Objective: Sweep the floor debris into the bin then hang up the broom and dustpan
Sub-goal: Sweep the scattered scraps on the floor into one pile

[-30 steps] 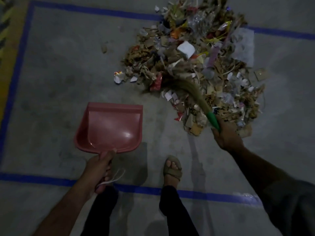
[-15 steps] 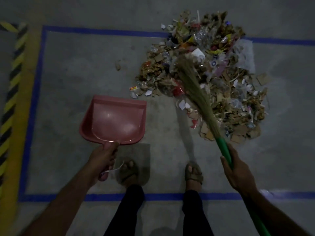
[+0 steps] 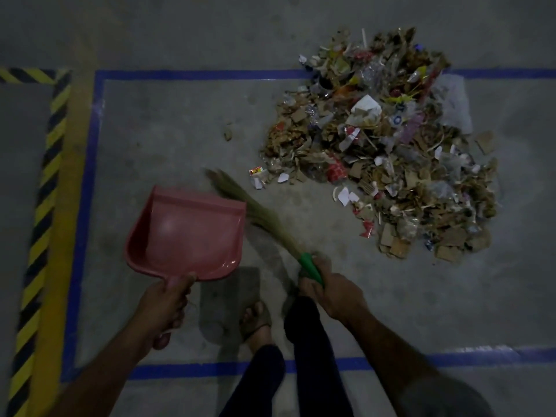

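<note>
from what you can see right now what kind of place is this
Probably a warehouse or workshop floor, though no walls show: bare grey concrete floor, a bay marked off with blue floor tape, and a yellow-and-black hazard stripe along the left edge.

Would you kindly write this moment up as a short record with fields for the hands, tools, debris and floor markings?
left hand: grips the handle of the pink dustpan
right hand: grips the green handle of the broom
broom: bristles point up-left, beside the dustpan's right edge, off the pile
dustpan: no debris visible inside
debris: one pile to the upper right, apart from both tools
floor markings: blue line framing the area; yellow-black stripe at left
bin: not in view
</note>
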